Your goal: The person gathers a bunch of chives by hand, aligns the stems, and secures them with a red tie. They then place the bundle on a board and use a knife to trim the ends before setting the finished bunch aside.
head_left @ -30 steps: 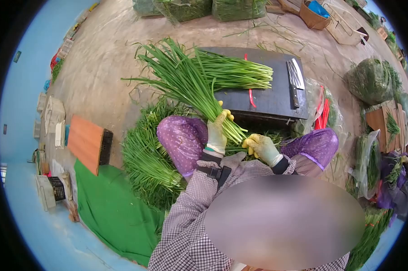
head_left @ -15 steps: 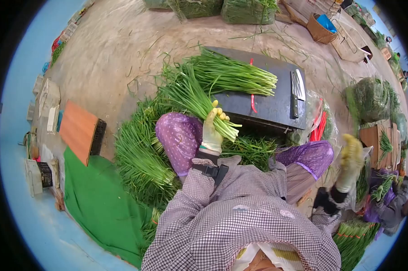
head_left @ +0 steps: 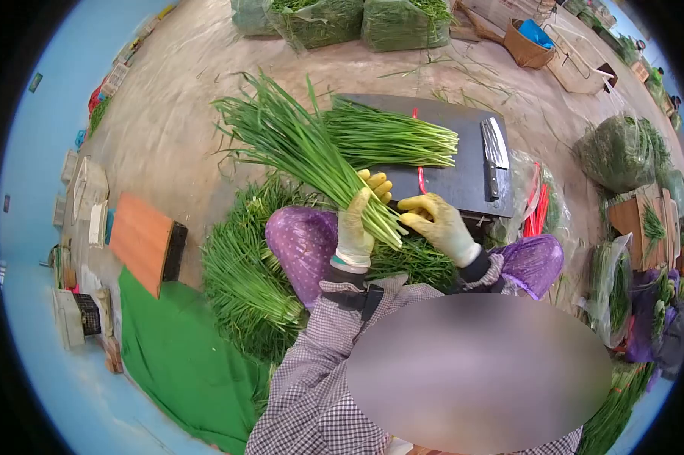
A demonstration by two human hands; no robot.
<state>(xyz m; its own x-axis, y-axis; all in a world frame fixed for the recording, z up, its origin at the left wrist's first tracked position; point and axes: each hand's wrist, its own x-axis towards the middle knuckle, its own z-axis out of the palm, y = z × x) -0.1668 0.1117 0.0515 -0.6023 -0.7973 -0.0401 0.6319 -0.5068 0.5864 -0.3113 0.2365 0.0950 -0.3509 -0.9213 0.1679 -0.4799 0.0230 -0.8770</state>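
My left hand (head_left: 357,220), in a yellow-palmed glove, is wrapped round the stem end of a bunch of green stalks (head_left: 304,148), whose leaves point up and left. Close to the cut ends, my right hand (head_left: 442,227) has its fingers curled and thumb near them; whether it pinches anything is too small to tell. Behind both hands, more stalks (head_left: 395,136) lie on a dark board (head_left: 463,182) across a red strip (head_left: 421,180). A knife with a black handle (head_left: 493,174) lies at the board's right side.
Loose stalks (head_left: 239,265) are heaped left of my knee, beside a green cloth (head_left: 175,356) and an orange board (head_left: 139,239). Red strips (head_left: 536,210) lie right of the dark board. Wrapped bundles (head_left: 406,26) stand at the back; a person (head_left: 675,330) is at far right.
My right hand has come in from the far right to the stem ends. The bunch in my left hand has risen and its leaves now reach further up and left.
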